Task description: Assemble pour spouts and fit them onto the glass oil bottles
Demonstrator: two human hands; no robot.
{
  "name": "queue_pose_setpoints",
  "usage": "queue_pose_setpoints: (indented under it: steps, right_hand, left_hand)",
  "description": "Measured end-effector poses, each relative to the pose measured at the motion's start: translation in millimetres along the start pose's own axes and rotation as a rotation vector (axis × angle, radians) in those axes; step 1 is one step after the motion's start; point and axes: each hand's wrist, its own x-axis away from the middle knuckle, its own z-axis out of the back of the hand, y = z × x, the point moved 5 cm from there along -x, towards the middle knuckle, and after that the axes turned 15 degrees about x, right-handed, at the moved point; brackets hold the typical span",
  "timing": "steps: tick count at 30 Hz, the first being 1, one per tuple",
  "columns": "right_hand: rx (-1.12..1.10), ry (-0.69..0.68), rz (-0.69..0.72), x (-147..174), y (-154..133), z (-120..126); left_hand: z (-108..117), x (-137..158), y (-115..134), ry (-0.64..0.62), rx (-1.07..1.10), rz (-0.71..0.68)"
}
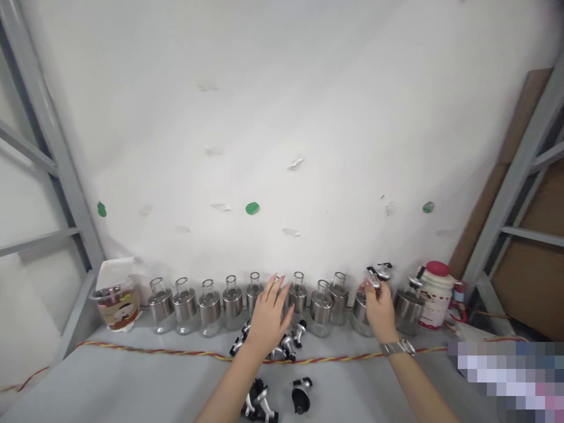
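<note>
Glass bottles with steel sleeves stand upright in a row along the wall, such as this open-necked bottle (321,302). My right hand (381,310) is closed around a silver-and-black pourer cap (373,278) at the neck of a bottle (360,311) toward the right. Just behind it shows another pourer cap (385,270); what it sits on is hidden. The rightmost bottle (409,311) wears a cap. Fingers spread, my left hand (269,312) hovers in front of the middle bottles, hiding part of them. Loose pourer caps (288,343) lie below and beside it.
More pourer caps (302,396) lie nearer me. A twisted red-yellow cord (176,351) crosses the grey surface. At the left sits a plastic tub (117,308); a white jar with a red lid (435,296) stands right. Metal posts (497,223) flank both sides.
</note>
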Motion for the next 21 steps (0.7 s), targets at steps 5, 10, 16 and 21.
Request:
queue_pose_setpoints:
  steps: [5, 10, 16, 21]
  right_hand:
    - [-0.017, 0.055, -0.051, 1, 2, 8]
    - [-0.009, 0.063, -0.069, 2, -2, 12]
    - [0.071, 0.146, 0.041, 3, -22, 18]
    - [0.216, -0.069, 0.365, 12, -80, 23]
  left_hand:
    - [0, 0, 0, 0.006, 0.006, -0.009]
    - [1, 0, 1, 0.000, 0.007, -0.005]
    - [2, 0, 3, 0.008, -0.015, -0.015]
    - [0, 0, 1, -0.006, -0.020, -0.007]
